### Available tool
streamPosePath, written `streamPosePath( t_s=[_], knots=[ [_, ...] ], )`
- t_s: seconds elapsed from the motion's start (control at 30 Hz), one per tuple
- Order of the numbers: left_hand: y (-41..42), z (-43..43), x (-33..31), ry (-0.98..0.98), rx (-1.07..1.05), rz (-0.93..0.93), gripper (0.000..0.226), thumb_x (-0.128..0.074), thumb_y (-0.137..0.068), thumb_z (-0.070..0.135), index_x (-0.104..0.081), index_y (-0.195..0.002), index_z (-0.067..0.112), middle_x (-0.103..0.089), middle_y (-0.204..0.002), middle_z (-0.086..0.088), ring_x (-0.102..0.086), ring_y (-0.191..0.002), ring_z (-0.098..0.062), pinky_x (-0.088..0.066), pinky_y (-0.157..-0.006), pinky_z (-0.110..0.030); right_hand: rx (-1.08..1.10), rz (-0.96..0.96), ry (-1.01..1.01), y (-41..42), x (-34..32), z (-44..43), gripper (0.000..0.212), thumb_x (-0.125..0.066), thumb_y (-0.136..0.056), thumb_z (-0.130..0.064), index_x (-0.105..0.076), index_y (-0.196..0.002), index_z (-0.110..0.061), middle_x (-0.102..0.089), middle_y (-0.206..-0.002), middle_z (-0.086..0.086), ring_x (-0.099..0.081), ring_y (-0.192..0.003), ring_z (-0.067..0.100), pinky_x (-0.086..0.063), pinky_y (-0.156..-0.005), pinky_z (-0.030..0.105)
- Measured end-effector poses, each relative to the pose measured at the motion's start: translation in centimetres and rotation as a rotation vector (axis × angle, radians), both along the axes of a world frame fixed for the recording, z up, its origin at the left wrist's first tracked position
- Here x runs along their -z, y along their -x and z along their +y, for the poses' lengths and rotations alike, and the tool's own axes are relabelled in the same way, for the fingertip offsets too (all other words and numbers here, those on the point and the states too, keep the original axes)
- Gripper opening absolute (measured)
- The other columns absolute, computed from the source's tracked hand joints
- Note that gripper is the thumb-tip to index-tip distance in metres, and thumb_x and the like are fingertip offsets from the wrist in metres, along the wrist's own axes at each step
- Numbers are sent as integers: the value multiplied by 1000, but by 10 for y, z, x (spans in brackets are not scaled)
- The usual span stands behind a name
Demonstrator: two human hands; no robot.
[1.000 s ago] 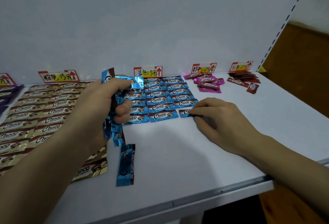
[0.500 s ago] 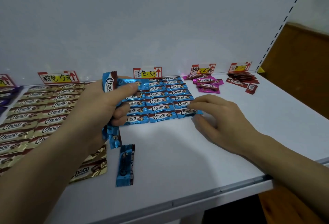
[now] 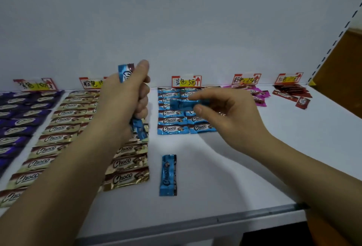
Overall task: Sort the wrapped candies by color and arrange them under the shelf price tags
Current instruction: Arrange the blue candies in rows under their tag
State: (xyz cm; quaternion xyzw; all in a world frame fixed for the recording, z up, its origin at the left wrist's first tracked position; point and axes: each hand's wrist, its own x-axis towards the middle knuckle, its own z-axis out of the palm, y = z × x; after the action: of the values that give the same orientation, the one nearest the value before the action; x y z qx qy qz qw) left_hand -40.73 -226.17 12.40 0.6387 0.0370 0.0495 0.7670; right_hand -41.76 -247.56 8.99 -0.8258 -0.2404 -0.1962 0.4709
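My left hand (image 3: 127,99) grips a bunch of blue candies (image 3: 125,72) upright above the gold rows; wrapper ends stick out above and below the fist. My right hand (image 3: 225,114) pinches one blue candy (image 3: 184,103) between thumb and fingers, held level over the blue rows (image 3: 173,120) under the blue price tag (image 3: 186,81). One loose blue candy (image 3: 168,175) lies lengthwise on the white shelf (image 3: 235,177) in front of the blue rows.
Purple candies (image 3: 19,112) fill the far left, gold candies (image 3: 64,128) lie beside them. Pink candies (image 3: 260,95) and red candies (image 3: 290,93) sit under their own tags at the back right. The shelf's front edge (image 3: 215,220) runs near my forearms.
My right hand left the front blue row and now holds a blue candy in the air. My left hand rose with its bunch. The camera view shifted right.
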Motion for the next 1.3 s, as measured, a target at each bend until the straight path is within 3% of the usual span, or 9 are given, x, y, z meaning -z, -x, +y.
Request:
streamPosePath(
  t_s=[0.07, 0.17, 0.5, 0.83, 0.93, 1.0, 1.1, 1.2, 1.3],
  knots=[
    [-4, 10, -1, 284, 36, 77, 24, -56, -100, 34, -53, -83, 18, -39, -58, 6, -29, -42, -5, -23, -36, -18, 14, -147, 212, 7, 15, 3, 20, -73, -89, -14, -77, -108, -21, -73, -101, -14, -67, -95, 0, -55, -79, 18],
    [-7, 16, 2, 486, 82, 138, 23, -52, -102, 30, -51, -83, 17, -37, -58, 6, -29, -42, -4, -24, -36, -16, -34, -276, 479, 13, 33, 8, 14, -71, -89, -22, -79, -101, -21, -74, -99, -7, -65, -92, 11, -55, -80, 30],
    [-6, 23, 7, 609, 135, 145, 18, -36, -93, 23, -46, -80, 17, -41, -67, 3, -29, -48, -8, -24, -42, -19, -88, -176, 630, 17, 36, 13, 20, -65, -94, -27, -75, -111, -26, -68, -109, -10, -60, -100, 10, -56, -82, 32],
    [-1, 14, 5, 349, 231, 194, 17, -36, -94, 22, -51, -88, 16, -45, -68, 1, -36, -51, -12, -29, -41, -20, -93, -105, 677, 17, 34, 14, 34, -47, -100, -33, -65, -128, -26, -61, -123, -10, -53, -111, 6, -47, -92, 20],
    [-1, 9, 5, 240, 238, 185, 19, -44, -102, 20, -61, -102, 10, -55, -71, -2, -47, -53, -11, -33, -37, -19, -11, -79, 435, 18, 27, 16, 30, -48, -99, -32, -65, -123, -28, -63, -114, -15, -57, -104, 1, -46, -81, 11],
    [1, 7, 6, 72, 260, 127, 19, -55, -101, 22, -69, -110, 12, -60, -74, -2, -48, -52, -9, -33, -37, -17, -4, 33, 137, 15, 13, 22, 22, -55, -97, -30, -65, -116, -29, -66, -101, -17, -63, -97, 6, -53, -72, 18],
    [5, 1, 7, -245, 303, 23, 32, -71, -80, 37, -72, -109, 24, -55, -69, -4, -38, -46, -7, -31, -38, -19, -21, 227, -205, 1, -17, 32, 22, -63, -98, -28, -64, -118, -19, -71, -94, -1, -70, -86, 14, -57, -67, 26],
    [10, -4, 6, -460, 218, -50, 52, -81, -63, 42, -65, -112, 36, -67, -67, 5, -57, -45, -5, -41, -42, -17, -39, 367, -162, -11, -34, 36, 20, -63, -97, -23, -72, -114, -16, -75, -95, 6, -73, -86, 16, -62, -74, 29],
    [12, -9, 4, -468, 205, -105, 48, -85, -70, 30, -62, -112, 29, -74, -72, 4, -66, -52, -4, -46, -43, -15, -52, 399, -158, -13, -36, 31, 13, -66, -96, -13, -76, -104, -13, -76, -92, 9, -73, -82, 16, -60, -72, 27]
  ],
)
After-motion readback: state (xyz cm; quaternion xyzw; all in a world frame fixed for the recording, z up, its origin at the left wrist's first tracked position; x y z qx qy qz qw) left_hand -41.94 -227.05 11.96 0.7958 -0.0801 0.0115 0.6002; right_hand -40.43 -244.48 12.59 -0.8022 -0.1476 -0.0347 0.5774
